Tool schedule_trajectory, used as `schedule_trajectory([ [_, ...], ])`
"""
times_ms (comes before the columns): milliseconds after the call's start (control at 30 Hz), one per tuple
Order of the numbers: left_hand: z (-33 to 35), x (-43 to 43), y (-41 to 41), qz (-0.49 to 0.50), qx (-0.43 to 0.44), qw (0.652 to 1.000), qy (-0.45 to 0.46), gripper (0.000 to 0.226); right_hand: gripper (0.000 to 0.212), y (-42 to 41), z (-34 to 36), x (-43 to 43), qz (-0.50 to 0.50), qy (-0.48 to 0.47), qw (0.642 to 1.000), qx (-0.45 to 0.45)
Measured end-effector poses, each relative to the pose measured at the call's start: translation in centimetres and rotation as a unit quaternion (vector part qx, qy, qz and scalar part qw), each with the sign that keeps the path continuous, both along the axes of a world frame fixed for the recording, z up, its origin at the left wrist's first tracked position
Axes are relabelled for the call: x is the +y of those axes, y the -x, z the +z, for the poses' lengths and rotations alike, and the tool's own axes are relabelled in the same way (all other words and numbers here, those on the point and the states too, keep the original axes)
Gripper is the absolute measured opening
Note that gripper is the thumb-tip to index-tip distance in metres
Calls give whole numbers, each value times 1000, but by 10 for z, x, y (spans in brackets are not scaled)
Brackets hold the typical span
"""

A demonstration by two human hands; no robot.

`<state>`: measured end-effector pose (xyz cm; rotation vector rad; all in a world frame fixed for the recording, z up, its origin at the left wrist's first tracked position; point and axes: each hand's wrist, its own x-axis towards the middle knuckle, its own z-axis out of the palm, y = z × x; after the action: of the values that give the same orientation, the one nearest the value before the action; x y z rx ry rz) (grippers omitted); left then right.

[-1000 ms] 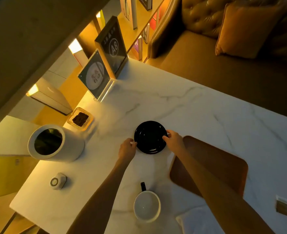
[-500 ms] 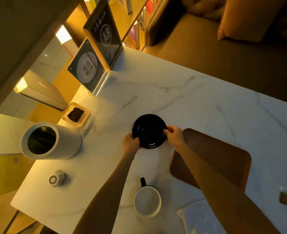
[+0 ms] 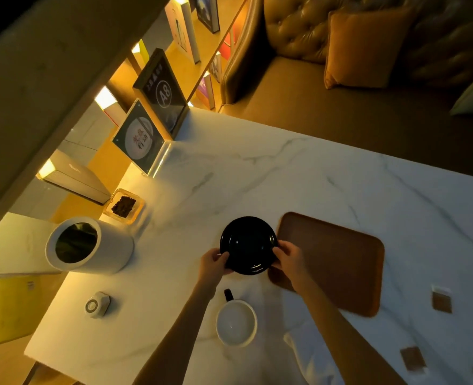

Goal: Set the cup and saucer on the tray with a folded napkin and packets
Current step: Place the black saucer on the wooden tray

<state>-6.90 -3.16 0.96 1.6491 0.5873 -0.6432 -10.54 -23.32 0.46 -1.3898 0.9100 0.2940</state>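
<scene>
A dim, amber-lit view looks down on a white marble-patterned tabletop [image 3: 285,176] with thin grey veins. Near the middle is a round, glossy black saucer [image 3: 248,245], its hollow face up and level; being round, it has no long axis. Both hands grasp it. The left hand [image 3: 213,262] pinches the rim at the saucer's 8 o'clock, with the fingers [image 3: 223,257] curled over the edge. The right hand [image 3: 289,258] pinches the rim at its 4 o'clock, fingers [image 3: 281,247] also curled over it. It is not clear whether the saucer rests on the tabletop or is raised just above it.

Just beside the saucer, at its 3 o'clock, lies a flat brown tray [image 3: 341,259], a rounded rectangle of matte finish. Its long axis runs roughly from 9 to 3 o'clock, the right end slightly nearer the viewer. The right hand partly covers its near left corner.

At the saucer's 6 o'clock, between the forearms, stands a white cup [image 3: 236,322], mouth up, its dark handle pointing to 12 o'clock, towards the saucer. At 5 o'clock from the cup lies a white napkin [image 3: 310,354], partly hidden by the right forearm. Small brown rectangular packets [image 3: 441,300] lie scattered at 4 o'clock from the tray.

At the saucer's 9 o'clock stands a white cylindrical canister [image 3: 88,245].
</scene>
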Motion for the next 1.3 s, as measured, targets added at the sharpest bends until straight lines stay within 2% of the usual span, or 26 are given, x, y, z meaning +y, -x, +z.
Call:
schedule_trajectory([
  [200,10,-35,54,-62,14,998,25,15,29,89,3,-23,-73,30,996,28],
  [333,18,-62,66,-127,5,992,25,13,26,115,8,-50,-105,33,994,16],
  [467,17,-88,68,-150,5,988,32,14,26,122,11,-73,-110,58,992,8],
  [800,3,-129,33,-78,80,993,22,8,32,88,-14,-104,-133,57,989,19],
  [1000,-14,-137,21,-57,106,993,-22,23,35,73,-33,-109,-138,42,989,33],
  [1233,-22,-139,23,-12,120,992,-49,6,38,78,-46,-109,-134,31,990,32],
  [1300,-24,-139,26,-26,112,991,-61,13,40,82,-46,-111,-114,34,993,23],
])
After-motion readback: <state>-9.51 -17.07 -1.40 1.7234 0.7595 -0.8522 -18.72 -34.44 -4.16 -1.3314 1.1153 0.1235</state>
